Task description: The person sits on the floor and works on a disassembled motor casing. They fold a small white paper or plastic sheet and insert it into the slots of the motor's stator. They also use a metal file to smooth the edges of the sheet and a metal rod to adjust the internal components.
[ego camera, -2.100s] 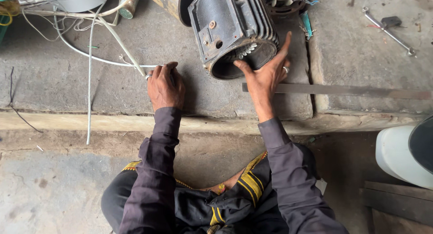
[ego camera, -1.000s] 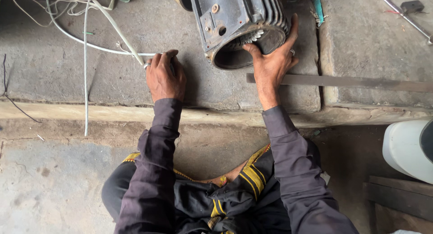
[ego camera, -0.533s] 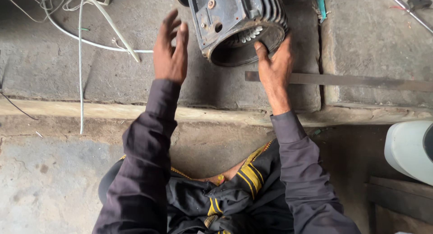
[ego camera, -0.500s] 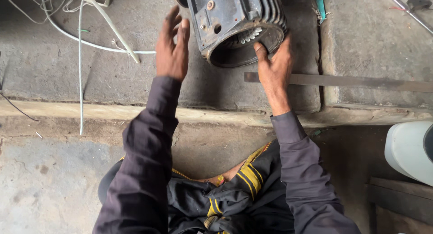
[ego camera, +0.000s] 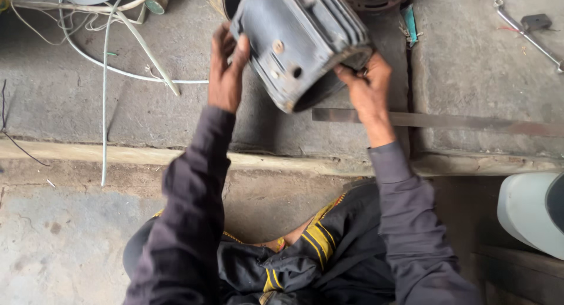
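A grey finned metal motor housing [ego camera: 299, 40] is held above the concrete step, its open end tilted toward me. My left hand [ego camera: 226, 70] grips its left side, thumb against the flat face with the bolt holes. My right hand [ego camera: 367, 84] grips the lower right rim of the open end. Both of my sleeves are dark grey. The housing's far end runs out of view at the top.
A long flat metal bar [ego camera: 446, 121] lies on the step to the right of my right hand. White cables [ego camera: 117, 64] trail at the upper left. A wrench [ego camera: 529, 32] lies at the upper right. A white container [ego camera: 529, 214] stands at the lower right.
My left hand left the concrete and took hold of the housing's left side. With both hands on it, the housing has tipped and come nearer to me.
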